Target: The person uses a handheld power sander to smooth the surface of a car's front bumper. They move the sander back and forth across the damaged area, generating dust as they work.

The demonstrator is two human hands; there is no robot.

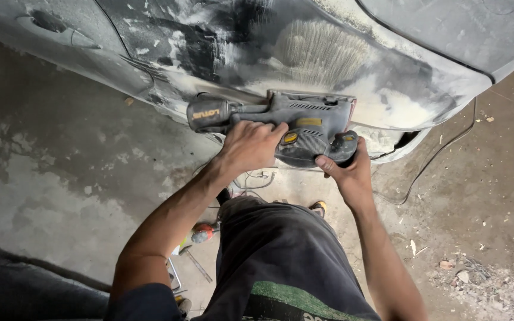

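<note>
A dark grey electric sander (304, 122) with a yellow switch is pressed flat against a dusty car body panel (257, 47) coated in pale filler. My left hand (251, 145) grips the sander's rear handle from above. My right hand (345, 169) clasps the rounded front knob from below. White sanding dust covers the panel around the tool, thickest to the right of it.
A black power cable (432, 157) trails over the concrete floor (60, 178) to the right. A red-handled tool (202, 233) and other small tools lie by my left knee. Rubble and chips (489, 276) lie at the lower right. My dark trousers (275, 255) fill the bottom centre.
</note>
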